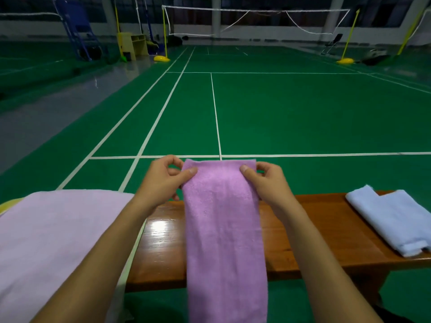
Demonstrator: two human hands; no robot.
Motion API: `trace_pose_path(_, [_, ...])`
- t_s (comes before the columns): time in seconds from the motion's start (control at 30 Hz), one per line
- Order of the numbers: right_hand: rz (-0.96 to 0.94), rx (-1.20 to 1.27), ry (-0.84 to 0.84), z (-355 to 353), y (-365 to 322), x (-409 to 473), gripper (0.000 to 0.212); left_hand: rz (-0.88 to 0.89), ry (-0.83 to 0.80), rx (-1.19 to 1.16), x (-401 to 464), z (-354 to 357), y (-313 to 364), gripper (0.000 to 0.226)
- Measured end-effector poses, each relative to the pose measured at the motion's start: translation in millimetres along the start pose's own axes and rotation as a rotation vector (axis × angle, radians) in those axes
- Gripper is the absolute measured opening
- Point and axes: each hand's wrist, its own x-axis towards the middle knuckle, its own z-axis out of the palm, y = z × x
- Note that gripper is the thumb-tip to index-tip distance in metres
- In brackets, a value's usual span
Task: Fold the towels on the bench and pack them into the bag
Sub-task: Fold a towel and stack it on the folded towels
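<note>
A long purple towel [224, 229], folded into a narrow strip, hangs in front of me over the wooden bench [312, 231]. My left hand [163, 180] pinches its top left corner between thumb and fingers. My right hand [268, 180] pinches the top right corner the same way. The strip's lower end drops past the bench's near edge and out of view. A pale pink towel [53, 241] lies spread at the left end of the bench. A light blue folded towel [391, 220] lies at the right end. No bag is in view.
The bench stands on a green badminton court floor [279, 113] with white lines. A net on yellow posts [163, 31] spans the far side. A yellow edge [7, 206] peeks from under the pink towel.
</note>
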Motion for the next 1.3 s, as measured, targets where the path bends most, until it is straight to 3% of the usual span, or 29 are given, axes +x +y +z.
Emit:
trace_pose_path(0.13, [0.028, -0.169, 0.059, 30.4, 52.2, 29.5, 0.022, -0.047, 0.082, 0.129, 23.9, 17.5, -57.9, 0.026])
trace_pose_path(0.27, [0.041, -0.294, 0.151, 40.1, 64.6, 34.9, 0.035, -0.064, 0.044, 0.247, 32.7, 15.3, -85.2, 0.053])
trace_pose_path(0.33, [0.055, -0.321, 0.13, 38.6, 70.8, 31.0, 0.032, -0.057, 0.001, 0.275, 28.8, 13.4, -90.9, 0.049])
trace_pose_path(0.5, [0.112, -0.278, -0.09, 26.7, 73.2, 7.2, 0.012, -0.028, -0.154, 0.31, -2.2, 11.0, -98.9, 0.024])
trace_pose_path(0.73, [0.072, -0.336, -0.411, -2.5, 97.2, -64.2, 0.016, 0.053, -0.379, 0.426, -63.6, 8.9, -101.7, 0.02])
trace_pose_path(0.9, [0.042, -0.395, -0.515, -13.6, 108.3, -85.8, 0.014, 0.106, -0.499, 0.65, -80.0, 8.4, -113.0, 0.034])
trace_pose_path(1.03, [-0.043, -0.495, -0.553, -8.5, 112.2, -85.5, 0.018, 0.185, -0.493, 0.813, -73.3, 12.6, -116.9, 0.041])
trace_pose_path(1.17, [-0.097, -0.575, -0.618, -2.4, 110.2, -73.5, 0.025, 0.185, -0.523, 0.862, -58.4, 13.4, -123.3, 0.065])
trace_pose_path(1.3, [-0.15, -0.757, -0.701, -7.4, 106.7, -67.5, 0.041, 0.169, -0.657, 0.871, -57.9, 12.2, -126.3, 0.066])
